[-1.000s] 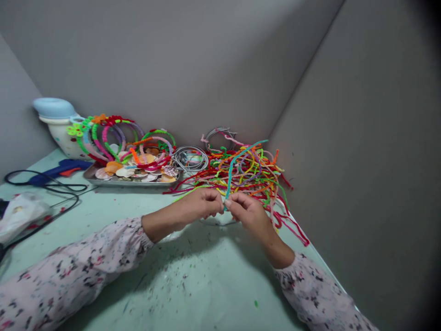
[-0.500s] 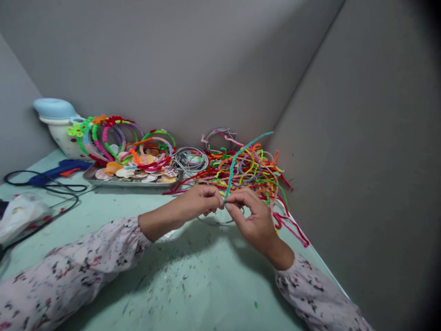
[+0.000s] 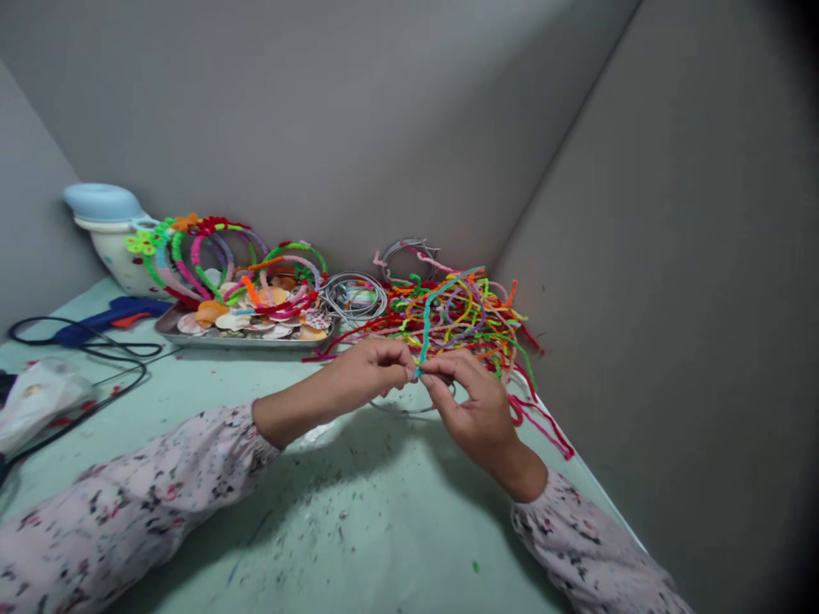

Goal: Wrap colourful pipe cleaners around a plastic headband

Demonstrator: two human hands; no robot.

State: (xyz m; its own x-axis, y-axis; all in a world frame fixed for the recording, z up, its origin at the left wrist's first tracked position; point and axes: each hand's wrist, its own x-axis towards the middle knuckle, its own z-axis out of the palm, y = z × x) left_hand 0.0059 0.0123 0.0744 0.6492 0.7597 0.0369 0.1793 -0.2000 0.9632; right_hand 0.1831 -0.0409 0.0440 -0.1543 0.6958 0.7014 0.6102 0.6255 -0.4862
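Observation:
A teal pipe cleaner [image 3: 427,320] rises from between my fingertips, its upper part bent over to the right. My right hand [image 3: 472,409] pinches its lower end between thumb and forefinger. Against those fingertips, my left hand [image 3: 374,373] is closed in a pinch, where a bit of teal is wound at the meeting point. A thin grey wire hoop [image 3: 404,414] hangs just below both hands, and its upper part is hidden behind the fingers; my left hand appears to grip it there.
Behind my hands lies a heap of coloured pipe cleaners [image 3: 499,320], beside grey wire hoops [image 3: 355,296]. A metal tray [image 3: 256,343] holds shells and wrapped headbands [image 3: 176,256]. Leftward are a blue glue gun [image 3: 95,324], its black cable, a white bag [image 3: 42,401] and a lidded container [image 3: 119,243].
The pipe cleaner's free end has dropped and swung left, now bent more sharply. Its teal turn at my fingertips shows more clearly. Both hands stay almost in place.

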